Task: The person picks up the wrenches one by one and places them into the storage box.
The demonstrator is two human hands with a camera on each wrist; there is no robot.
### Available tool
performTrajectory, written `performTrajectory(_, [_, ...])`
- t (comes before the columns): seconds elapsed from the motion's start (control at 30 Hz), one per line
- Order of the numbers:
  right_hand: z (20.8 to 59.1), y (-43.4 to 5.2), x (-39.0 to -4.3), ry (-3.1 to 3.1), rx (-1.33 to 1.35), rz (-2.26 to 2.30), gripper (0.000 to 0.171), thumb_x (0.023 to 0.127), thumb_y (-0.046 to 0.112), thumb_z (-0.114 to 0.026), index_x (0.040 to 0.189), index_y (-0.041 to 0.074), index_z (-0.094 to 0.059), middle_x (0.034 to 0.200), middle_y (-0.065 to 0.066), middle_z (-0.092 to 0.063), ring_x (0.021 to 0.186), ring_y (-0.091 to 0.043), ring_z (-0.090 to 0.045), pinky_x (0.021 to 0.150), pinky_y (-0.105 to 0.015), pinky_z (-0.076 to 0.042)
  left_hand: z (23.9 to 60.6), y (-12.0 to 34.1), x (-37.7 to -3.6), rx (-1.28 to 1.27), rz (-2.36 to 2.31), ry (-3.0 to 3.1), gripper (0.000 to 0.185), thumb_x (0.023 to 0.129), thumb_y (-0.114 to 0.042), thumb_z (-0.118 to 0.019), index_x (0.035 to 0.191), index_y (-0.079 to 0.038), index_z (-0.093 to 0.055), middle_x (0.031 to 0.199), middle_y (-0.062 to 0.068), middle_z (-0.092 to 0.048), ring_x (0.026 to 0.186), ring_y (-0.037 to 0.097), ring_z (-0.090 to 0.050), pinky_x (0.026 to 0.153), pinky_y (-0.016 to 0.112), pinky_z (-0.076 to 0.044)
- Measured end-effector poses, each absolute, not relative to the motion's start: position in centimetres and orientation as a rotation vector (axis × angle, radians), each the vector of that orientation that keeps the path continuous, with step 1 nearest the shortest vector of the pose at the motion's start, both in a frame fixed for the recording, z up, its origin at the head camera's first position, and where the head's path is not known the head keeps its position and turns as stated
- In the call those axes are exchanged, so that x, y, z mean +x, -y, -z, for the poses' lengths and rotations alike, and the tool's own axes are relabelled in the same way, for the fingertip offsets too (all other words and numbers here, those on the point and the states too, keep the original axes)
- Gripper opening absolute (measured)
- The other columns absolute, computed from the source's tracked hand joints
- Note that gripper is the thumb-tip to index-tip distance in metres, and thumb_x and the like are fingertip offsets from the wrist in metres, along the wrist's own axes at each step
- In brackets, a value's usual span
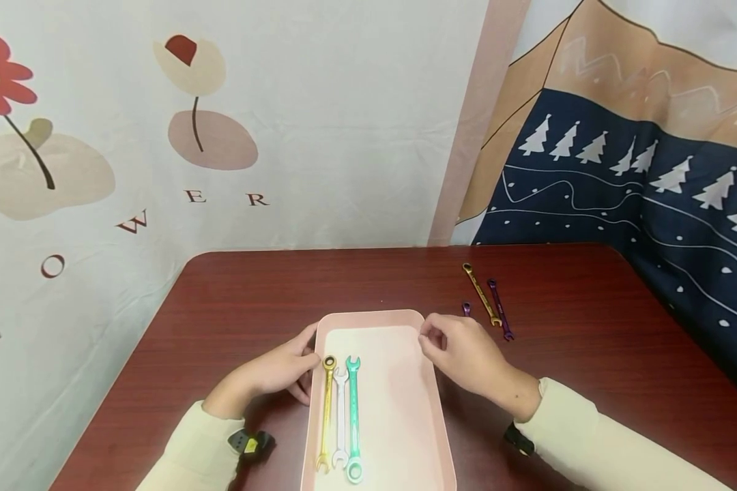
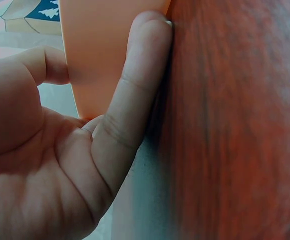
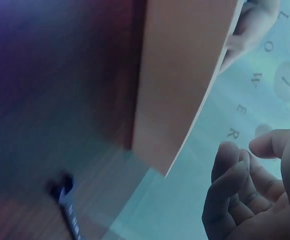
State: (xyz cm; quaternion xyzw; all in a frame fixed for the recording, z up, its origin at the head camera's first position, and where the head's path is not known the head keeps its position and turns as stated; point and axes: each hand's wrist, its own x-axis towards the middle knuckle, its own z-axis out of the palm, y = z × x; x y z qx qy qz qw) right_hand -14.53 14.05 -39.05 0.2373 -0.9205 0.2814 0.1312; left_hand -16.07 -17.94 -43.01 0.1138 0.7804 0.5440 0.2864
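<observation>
Pink rectangular plastic tray (image 1: 426, 436), long axis running away from the person, is flanked on the dark red wooden table (image 1: 589, 354). Its left rim is gripped by the left hand (image 1: 276, 372). The right hand (image 1: 467, 354), loosely curled and empty, is held just beside the right rim; open tabletop lies beyond.

A gold wrench (image 1: 482, 294) and a purple wrench (image 1: 500, 309) are lying side by side on the far right of the dark red bench (image 1: 233, 293). A flower-printed cloth (image 1: 160, 136) is hanging behind the bench on the left, and a tree-patterned cloth (image 1: 639, 177) is hanging on the right.
</observation>
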Motion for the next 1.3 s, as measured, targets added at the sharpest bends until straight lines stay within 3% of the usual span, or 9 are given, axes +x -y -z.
performTrajectory(0.83, [40.6, -18.6, -17.2, 2.823, 0.486, -0.661, 0.008, 0.089, 0.016, -0.071, 0.083, 0.013, -0.066, 0.057, 0.008, -0.053, 0.050, -0.006, -0.046, 0.043, -0.021, -0.039, 43.1, 17.5, -15.2, 0.296, -1.456, -2.100, 0.075, 0.097, -0.008, -0.041, 0.161, -0.021, -0.003, 0.099, 0.020, -0.056, 0.061, 0.022, -0.066, 0.057, 0.047, -0.064])
performTrajectory(1.3, [41.4, -20.1, -18.5, 2.978, 0.362, -0.607, 0.018, 0.091, 0.021, -0.068, 0.077, 0.014, -0.059, 0.058, 0.001, -0.052, 0.051, -0.012, -0.045, 0.041, -0.025, -0.033, 43.2, 17.5, -15.3, 0.281, -1.465, -2.094, 0.076, 0.097, -0.008, -0.041, 0.161, -0.022, -0.003, 0.101, 0.021, -0.056, 0.062, 0.023, -0.066, 0.057, 0.047, -0.064])
